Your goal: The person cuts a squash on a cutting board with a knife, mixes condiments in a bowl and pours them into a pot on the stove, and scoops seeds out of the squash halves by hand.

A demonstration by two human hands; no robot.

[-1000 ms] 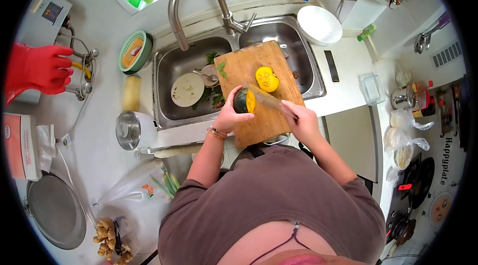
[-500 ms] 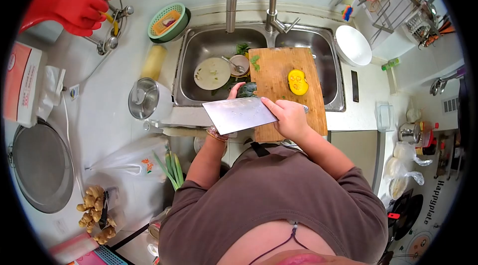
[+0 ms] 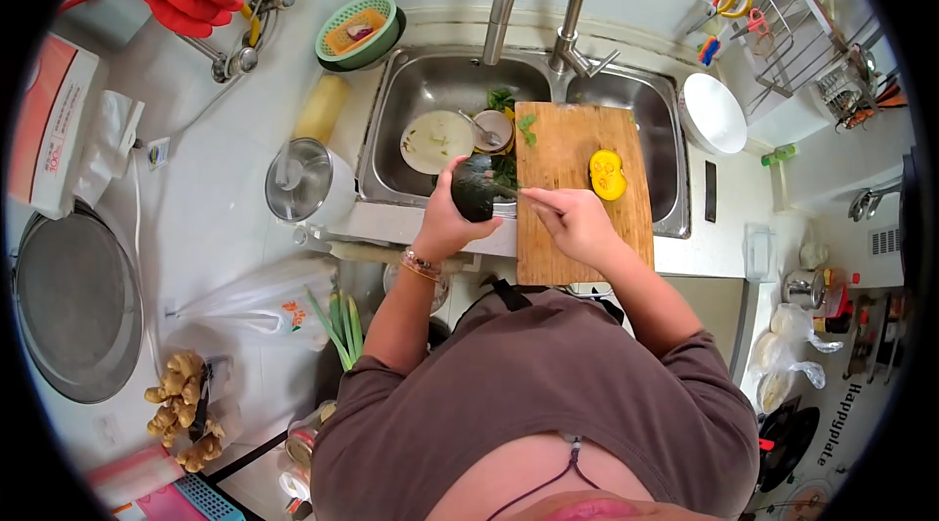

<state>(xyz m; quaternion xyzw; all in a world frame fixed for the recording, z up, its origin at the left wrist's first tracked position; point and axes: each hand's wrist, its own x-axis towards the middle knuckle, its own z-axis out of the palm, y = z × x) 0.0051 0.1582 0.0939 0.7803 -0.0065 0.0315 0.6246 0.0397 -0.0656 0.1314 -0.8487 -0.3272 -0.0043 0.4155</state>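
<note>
In my left hand (image 3: pixel 448 224) is a rounded piece of dark green-skinned pumpkin (image 3: pixel 472 190), held over the sink's front edge. My right hand (image 3: pixel 579 226) is closed on a cleaver (image 3: pixel 513 192), whose blade is turned nearly edge-on and shows only as a thin line beside the pumpkin. Whether the blade touches the rind, I cannot tell. A wooden cutting board (image 3: pixel 562 237) lies across the sink under my right hand. On it rest a yellow cut pumpkin piece (image 3: pixel 607 175), face up, and a green leafy sprig (image 3: pixel 527 129).
The left basin (image 3: pixel 391 120) holds a pale plate (image 3: pixel 430 141), a small bowl with a spoon (image 3: pixel 493 131) and greens. The faucet (image 3: pixel 570 42) arches above. A white bowl (image 3: pixel 713 114) stands right of the sink, a metal-lined pot (image 3: pixel 298 183) left of it.
The cleaver's broad face has turned to edge-on. My left hand has come up into view with the pumpkin piece, which was mostly hidden behind the blade. The view has shifted slightly.
</note>
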